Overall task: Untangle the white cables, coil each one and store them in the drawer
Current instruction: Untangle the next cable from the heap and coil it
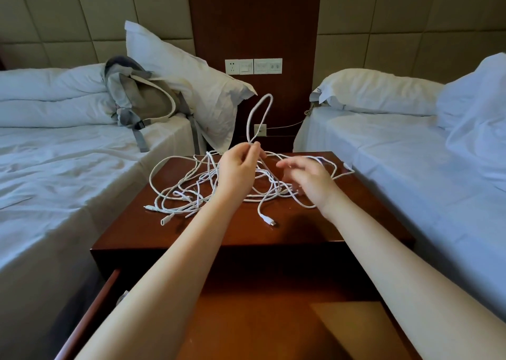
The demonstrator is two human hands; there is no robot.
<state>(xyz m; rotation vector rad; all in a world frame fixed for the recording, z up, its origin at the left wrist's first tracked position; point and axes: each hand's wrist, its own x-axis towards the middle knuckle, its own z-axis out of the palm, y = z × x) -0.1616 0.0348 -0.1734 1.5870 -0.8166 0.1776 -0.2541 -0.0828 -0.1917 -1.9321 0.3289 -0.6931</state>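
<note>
The cables (pixel 191 192) lie tangled on the nightstand (pixel 301 231) under both your hands, with one loop (pixel 260 113) rising above your left hand (pixel 238 168), which pinches it, and your right hand (pixel 306 177) just to its right. The drawer (pixel 246 324) stands pulled out nearer you, below your forearms. A bed (pixel 68 181) carrying a backpack (pixel 142 97) lies left of your left hand, and another bed (pixel 397 168) lies right of your right hand.
</note>
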